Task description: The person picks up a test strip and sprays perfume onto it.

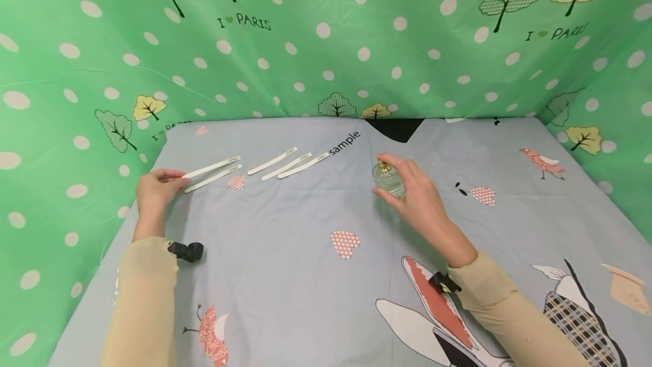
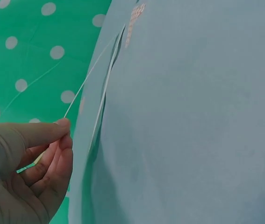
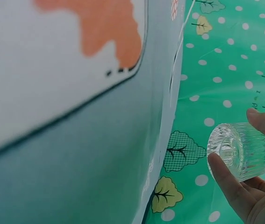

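Observation:
My left hand (image 1: 159, 190) pinches one end of a white perfume test strip (image 1: 211, 167) between thumb and fingers, at the left of the head view. Just below it lies a second strip (image 1: 214, 179). In the left wrist view the pinched strip (image 2: 86, 79) slants up from the fingertips, seen edge-on. My right hand (image 1: 423, 200) grips a clear glass perfume bottle (image 1: 389, 181) with a gold neck, thumb on one side and fingers over the top. The ribbed bottle (image 3: 244, 147) shows its base in the right wrist view, with pale liquid inside.
Three more test strips (image 1: 286, 166) lie side by side in the middle, near the printed word "sample". A grey-blue patterned cloth (image 1: 285, 231) covers the table. Green dotted curtains (image 1: 305, 72) stand at the back and both sides.

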A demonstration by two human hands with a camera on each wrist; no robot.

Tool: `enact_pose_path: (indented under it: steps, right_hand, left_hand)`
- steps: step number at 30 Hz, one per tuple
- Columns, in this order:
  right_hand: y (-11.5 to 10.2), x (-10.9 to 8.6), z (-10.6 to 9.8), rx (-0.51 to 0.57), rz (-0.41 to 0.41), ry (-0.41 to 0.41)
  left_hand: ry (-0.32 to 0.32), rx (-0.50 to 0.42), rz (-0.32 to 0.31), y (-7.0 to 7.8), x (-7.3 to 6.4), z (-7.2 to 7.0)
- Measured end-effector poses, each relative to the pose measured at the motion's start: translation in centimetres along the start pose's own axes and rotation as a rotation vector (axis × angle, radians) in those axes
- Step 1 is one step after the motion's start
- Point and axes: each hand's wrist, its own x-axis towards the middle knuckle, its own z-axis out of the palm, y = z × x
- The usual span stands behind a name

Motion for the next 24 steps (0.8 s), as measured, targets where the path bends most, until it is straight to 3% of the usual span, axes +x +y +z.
enact_pose_path:
  steps: [11,18,24]
  right_hand:
    - [-0.02,0.02,0.01,0.006,-0.004,0.002]
    - [-0.08,0.02,0.03,0.008,-0.006,0.002]
    - [-0.14,0.06,0.1,0.012,-0.014,0.003]
  left_hand:
    - [0.0,-0.026,-0.03,-0.41,0.05,-0.15]
    - [0.019,-0.048,-0.088,-0.58,-0.08,-0.42]
    - [0.035,-0.027,-0.081,-0.63,-0.3,-0.6]
